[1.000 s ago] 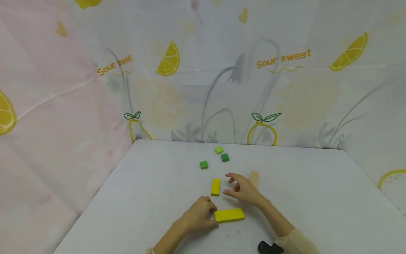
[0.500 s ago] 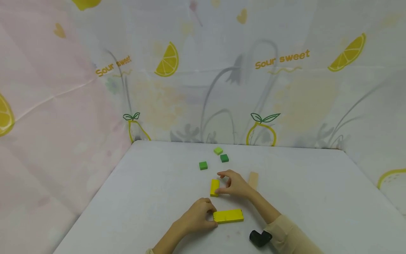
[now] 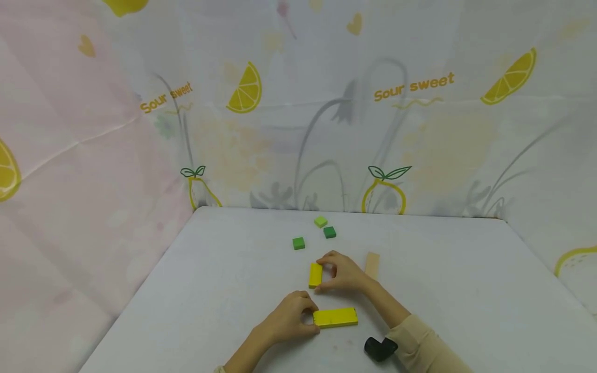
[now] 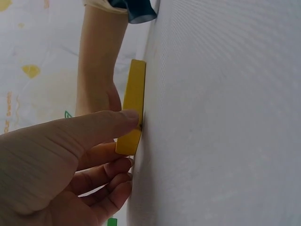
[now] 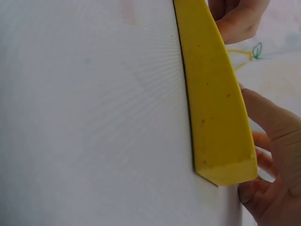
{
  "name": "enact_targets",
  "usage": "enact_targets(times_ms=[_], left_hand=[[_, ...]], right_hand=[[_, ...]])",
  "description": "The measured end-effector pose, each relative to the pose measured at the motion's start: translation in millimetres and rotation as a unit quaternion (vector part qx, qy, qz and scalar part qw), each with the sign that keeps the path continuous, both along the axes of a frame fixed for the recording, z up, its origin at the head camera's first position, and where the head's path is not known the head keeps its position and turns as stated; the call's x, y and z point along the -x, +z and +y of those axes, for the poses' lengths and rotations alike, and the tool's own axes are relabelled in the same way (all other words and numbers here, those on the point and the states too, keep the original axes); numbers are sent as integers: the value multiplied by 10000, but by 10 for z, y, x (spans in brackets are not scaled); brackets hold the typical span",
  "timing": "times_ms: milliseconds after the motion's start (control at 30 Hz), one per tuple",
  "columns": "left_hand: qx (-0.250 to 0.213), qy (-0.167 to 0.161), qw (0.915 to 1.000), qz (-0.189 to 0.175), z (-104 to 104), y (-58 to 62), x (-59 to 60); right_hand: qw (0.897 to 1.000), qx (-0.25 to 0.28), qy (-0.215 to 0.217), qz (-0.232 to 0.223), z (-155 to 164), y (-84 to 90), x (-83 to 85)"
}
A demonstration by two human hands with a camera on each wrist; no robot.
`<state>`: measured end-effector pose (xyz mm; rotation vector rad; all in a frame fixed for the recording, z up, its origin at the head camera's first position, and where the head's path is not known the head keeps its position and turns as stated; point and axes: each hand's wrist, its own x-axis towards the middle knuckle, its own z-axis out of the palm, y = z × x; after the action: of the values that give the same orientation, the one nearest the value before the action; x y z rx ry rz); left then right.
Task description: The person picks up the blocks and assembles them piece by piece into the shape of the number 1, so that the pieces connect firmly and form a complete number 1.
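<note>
Near the front of the white table lies a long yellow block (image 3: 336,317). My left hand (image 3: 290,318) pinches its left end between thumb and fingers, as the left wrist view also shows, with the thumb (image 4: 113,126) on the block's near face. Beyond it, a shorter yellow block (image 3: 315,275) lies lengthwise away from me. My right hand (image 3: 342,273) reaches in from the right and grips this block by its near and far ends with thumb and forefinger. In the right wrist view the long block (image 5: 214,94) stands in front and hides the shorter one.
Three small green blocks, one light green (image 3: 320,221), one dark green (image 3: 329,232) and one mid green (image 3: 298,243), lie farther back. A pale wooden block (image 3: 372,264) lies behind my right wrist. A black device (image 3: 380,349) sits at the right sleeve. A printed cloth hangs behind the table.
My right hand has moved left, from beside the shorter yellow block onto it, and its thumb and forefinger have closed on the ends. The left hand stays on the long block.
</note>
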<state>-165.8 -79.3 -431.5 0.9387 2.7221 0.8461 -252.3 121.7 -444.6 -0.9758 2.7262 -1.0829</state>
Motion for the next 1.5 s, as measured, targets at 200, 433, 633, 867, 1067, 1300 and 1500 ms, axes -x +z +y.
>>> enact_targets(times_ms=[200,433,633,867,1067,1300,1500], left_hand=[[-16,56,10000,-48,-1,-11,6],[-38,92,9999,-59,5,-23,-10],[-49,44,10000,25,9,-22,-22],[-34,-49,10000,-38,-4,-13,-13],[-44,-95,9998,-180,-13,9,-16],[-144,-196,9995,-210,-9,6,-15],[-237,-276,9992,-192,-4,-9,-13]], right_hand=[[9999,-159,-19,-51,-11,11,-1],[9994,-298,-100,-122,-14,29,-16],[9996,-289,-60,2,6,44,-39],[9999,121,45,-8,94,25,-61],[9998,190,-44,2,207,28,-108],[9997,219,-113,-52,332,32,-197],[9996,230,-40,-174,377,69,-272]])
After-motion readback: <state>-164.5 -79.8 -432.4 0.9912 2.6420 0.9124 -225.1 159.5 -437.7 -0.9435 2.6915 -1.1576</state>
